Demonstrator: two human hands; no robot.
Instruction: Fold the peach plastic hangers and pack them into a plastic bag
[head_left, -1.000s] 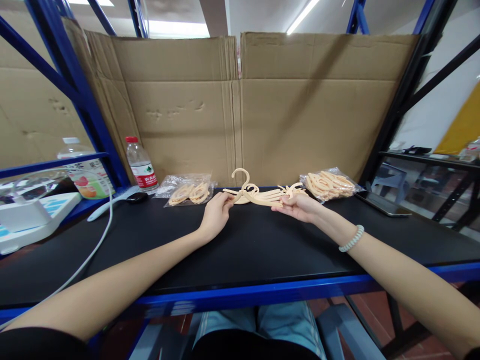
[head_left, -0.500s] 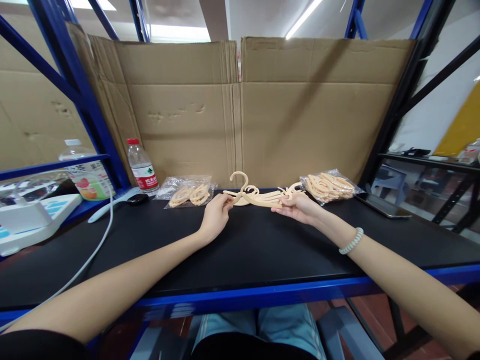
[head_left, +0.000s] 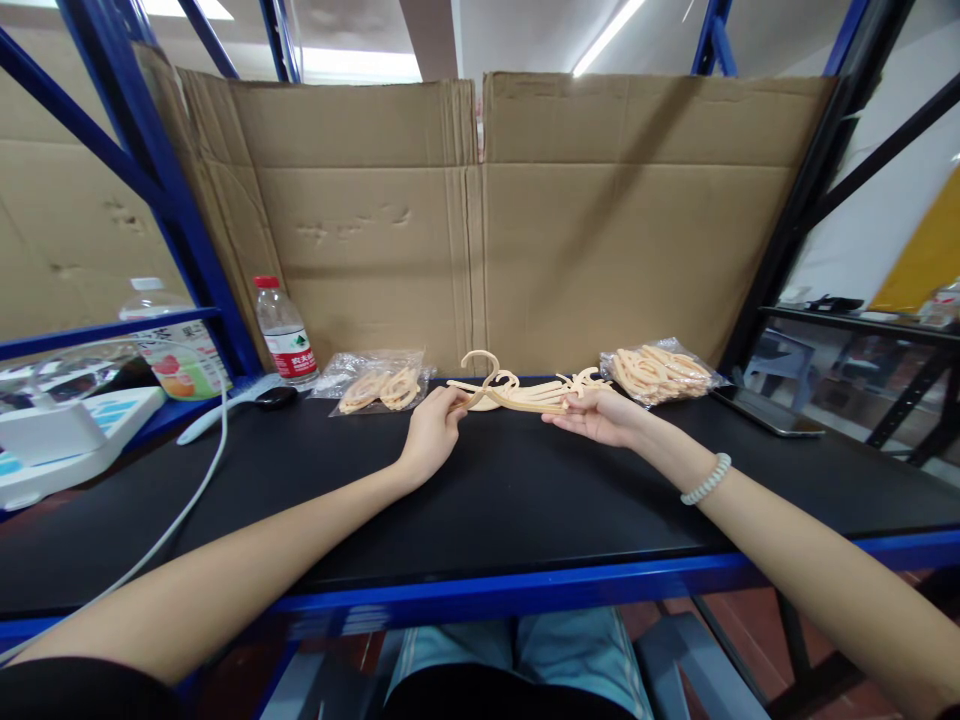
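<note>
A cream hanger (head_left: 525, 405) is held upright at the back middle of the desk (head_left: 487, 510), its hook curling at 11 o'clock. The left hand (head_left: 430, 435) has its fingers pinched on the 8 o'clock end; the right hand (head_left: 604, 415) grips the 4 o'clock end. Just behind, toward 1 o'clock, lie more cream hangers (head_left: 551, 391) (how many is hard to tell). A clear bag (head_left: 380, 388) of cream pieces lies at 9 o'clock, a fuller bag (head_left: 658, 372) at 3.
</note>
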